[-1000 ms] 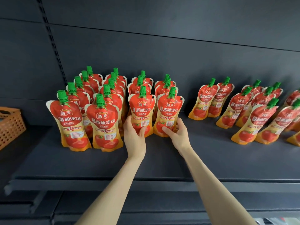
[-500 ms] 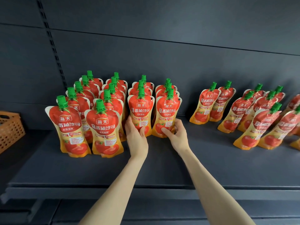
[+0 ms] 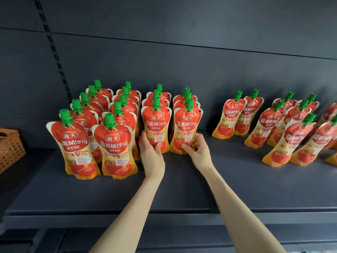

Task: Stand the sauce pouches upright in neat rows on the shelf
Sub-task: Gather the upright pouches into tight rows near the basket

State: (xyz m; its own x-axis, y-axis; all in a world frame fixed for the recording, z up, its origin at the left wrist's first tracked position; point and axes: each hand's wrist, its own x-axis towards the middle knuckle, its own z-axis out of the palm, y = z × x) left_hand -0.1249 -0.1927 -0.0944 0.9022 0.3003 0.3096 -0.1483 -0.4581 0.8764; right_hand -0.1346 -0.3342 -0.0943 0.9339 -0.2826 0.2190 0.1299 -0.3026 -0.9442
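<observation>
Red and yellow tomato sauce pouches with green caps stand in several rows on the dark shelf [image 3: 182, 194]. My left hand [image 3: 152, 155] grips the lower part of the front pouch of the third row [image 3: 156, 123]. Beside it, my right hand [image 3: 199, 152] holds the base of the front pouch of the fourth row [image 3: 187, 125] with thumb and curled fingers. Both pouches stand upright on the shelf. Two taller front pouches [image 3: 116, 145] stand nearer the edge on the left.
A looser group of pouches [image 3: 273, 125] leans at the right of the shelf, some tilted. A woven orange basket [image 3: 9, 148] sits at the far left. The dark back panel [image 3: 182, 61] rises behind the rows.
Both hands have pushed the two front pouches back toward the rows behind them. The camera has shifted slightly, so the shelf sits lower in view.
</observation>
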